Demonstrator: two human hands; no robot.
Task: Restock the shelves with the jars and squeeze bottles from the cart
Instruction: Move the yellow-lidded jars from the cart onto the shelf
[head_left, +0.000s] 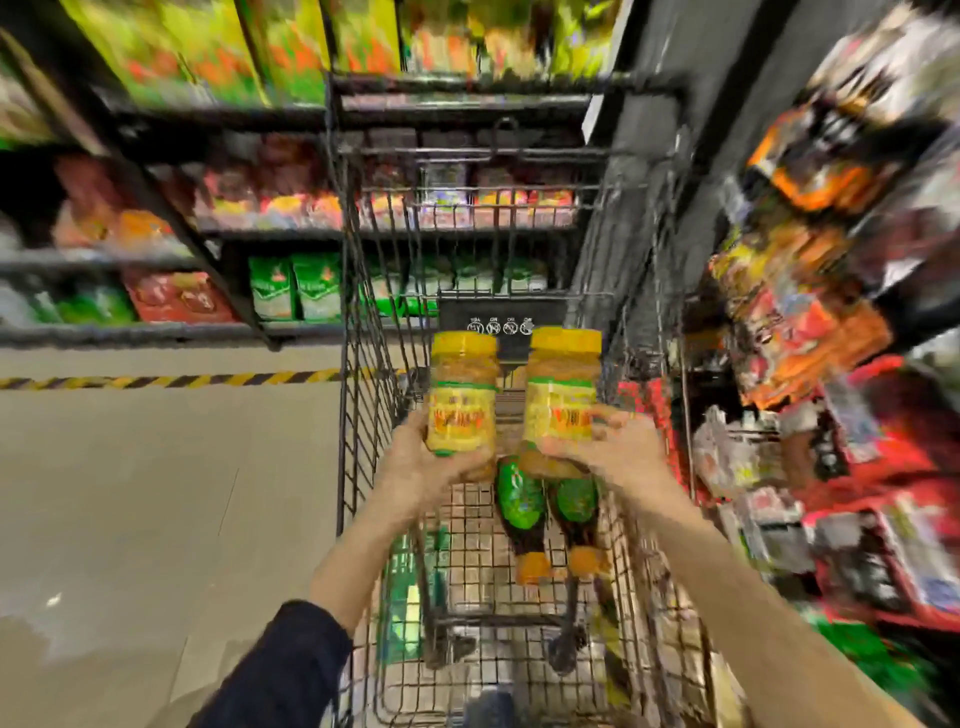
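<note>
I hold two yellow-lidded jars upright above the wire cart (363, 426). My left hand (421, 462) grips the left jar (462, 395) from below. Around the base of the right jar (561, 395) my right hand (608, 447) is curled. Two dark squeeze bottles with green labels and orange caps lie on the cart floor under the jars, the left bottle (519, 514) beside the right bottle (576, 514), caps toward me. The frame is blurred by motion.
Shelves of packaged goods (291, 291) stand ahead beyond the cart, and more packed shelves (810, 322) line the right side close to the cart. Grey floor with a yellow-black striped line (171, 382) lies to the left.
</note>
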